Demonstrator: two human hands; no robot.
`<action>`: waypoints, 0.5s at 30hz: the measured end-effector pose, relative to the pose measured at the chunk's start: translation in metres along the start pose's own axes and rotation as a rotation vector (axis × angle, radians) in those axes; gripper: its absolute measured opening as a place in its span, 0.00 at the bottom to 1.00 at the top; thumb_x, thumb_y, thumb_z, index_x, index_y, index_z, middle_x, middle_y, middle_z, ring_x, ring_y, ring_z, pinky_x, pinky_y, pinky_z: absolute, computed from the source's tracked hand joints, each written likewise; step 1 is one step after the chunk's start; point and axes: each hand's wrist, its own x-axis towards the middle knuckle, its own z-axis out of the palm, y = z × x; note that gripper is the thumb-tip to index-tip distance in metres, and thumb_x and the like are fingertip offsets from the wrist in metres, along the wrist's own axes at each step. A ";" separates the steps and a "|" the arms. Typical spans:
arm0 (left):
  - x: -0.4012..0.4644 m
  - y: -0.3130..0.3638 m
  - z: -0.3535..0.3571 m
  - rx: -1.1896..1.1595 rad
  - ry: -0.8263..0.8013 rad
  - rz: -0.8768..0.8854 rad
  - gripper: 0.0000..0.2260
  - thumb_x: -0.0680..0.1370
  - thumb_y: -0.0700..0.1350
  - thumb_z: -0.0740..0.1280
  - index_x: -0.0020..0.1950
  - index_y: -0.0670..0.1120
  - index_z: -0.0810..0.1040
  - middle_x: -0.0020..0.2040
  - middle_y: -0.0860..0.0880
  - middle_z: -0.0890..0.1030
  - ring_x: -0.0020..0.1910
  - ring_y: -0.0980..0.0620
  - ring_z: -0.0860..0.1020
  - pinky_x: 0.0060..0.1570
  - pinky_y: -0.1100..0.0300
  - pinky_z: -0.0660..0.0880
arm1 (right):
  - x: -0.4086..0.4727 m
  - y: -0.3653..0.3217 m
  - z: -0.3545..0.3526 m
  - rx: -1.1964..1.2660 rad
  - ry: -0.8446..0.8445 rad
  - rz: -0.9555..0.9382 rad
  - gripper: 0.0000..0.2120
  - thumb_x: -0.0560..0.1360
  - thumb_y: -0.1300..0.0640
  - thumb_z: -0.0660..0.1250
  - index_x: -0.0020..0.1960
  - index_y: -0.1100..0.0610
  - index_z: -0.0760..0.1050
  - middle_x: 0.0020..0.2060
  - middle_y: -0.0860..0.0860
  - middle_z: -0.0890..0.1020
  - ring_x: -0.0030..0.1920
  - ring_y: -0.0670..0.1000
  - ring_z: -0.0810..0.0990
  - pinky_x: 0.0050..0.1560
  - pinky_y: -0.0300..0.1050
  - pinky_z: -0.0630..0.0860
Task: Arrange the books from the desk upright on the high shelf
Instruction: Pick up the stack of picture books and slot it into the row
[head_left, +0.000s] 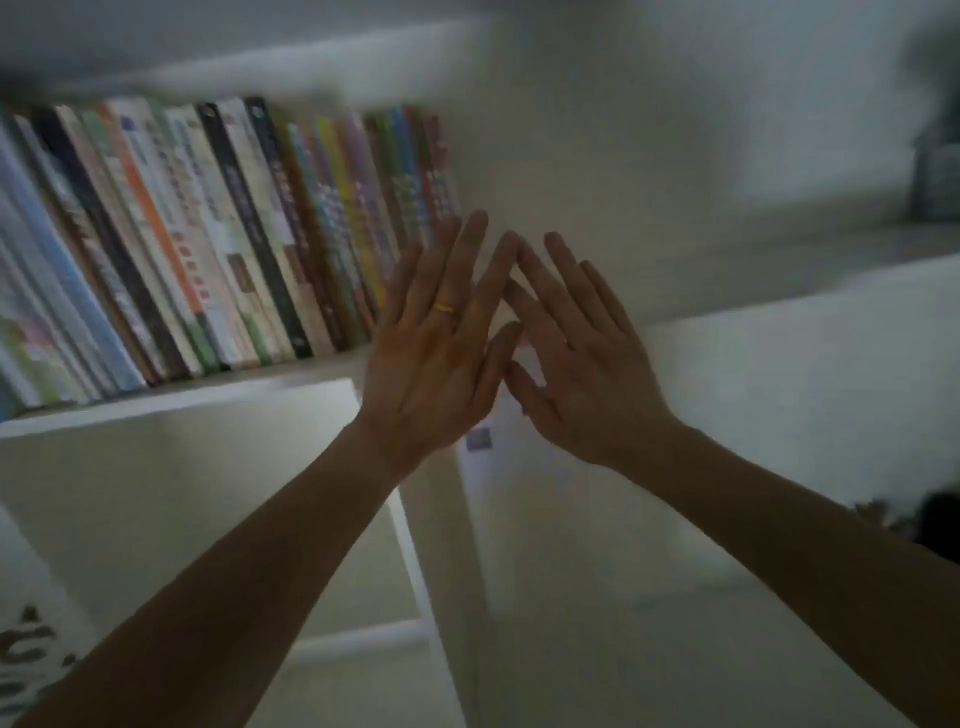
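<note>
The left hand (441, 353) and right hand (576, 364) are both up in the middle of the frame, fingers straight, holding nothing. The books (223, 244) stand leaning on the white shelf (171, 405), upper left.

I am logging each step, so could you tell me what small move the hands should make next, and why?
Probably press the left hand flat against the end of the row of books to square it. The books lean rather than stand straight on the shelf, and both hands, the right hand included, are open and hold nothing.
</note>
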 end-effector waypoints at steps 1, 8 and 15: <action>-0.006 0.034 0.011 -0.079 -0.010 0.022 0.25 0.86 0.50 0.57 0.81 0.40 0.62 0.81 0.39 0.62 0.81 0.40 0.58 0.77 0.39 0.58 | -0.036 0.011 -0.014 0.012 -0.005 0.048 0.27 0.83 0.50 0.59 0.78 0.62 0.64 0.80 0.59 0.61 0.81 0.60 0.55 0.78 0.61 0.58; -0.085 0.284 0.118 -0.572 -0.344 0.104 0.26 0.86 0.52 0.60 0.78 0.37 0.66 0.75 0.37 0.71 0.73 0.39 0.72 0.73 0.45 0.68 | -0.317 0.072 -0.086 -0.074 -0.273 0.608 0.22 0.84 0.53 0.61 0.74 0.63 0.70 0.78 0.59 0.66 0.80 0.60 0.58 0.77 0.60 0.62; -0.150 0.498 0.186 -0.763 -1.090 -0.175 0.31 0.85 0.60 0.49 0.82 0.42 0.57 0.72 0.38 0.73 0.68 0.39 0.75 0.65 0.45 0.72 | -0.527 0.100 -0.120 -0.188 -0.642 1.225 0.24 0.86 0.47 0.52 0.78 0.56 0.65 0.79 0.55 0.65 0.80 0.57 0.60 0.77 0.57 0.63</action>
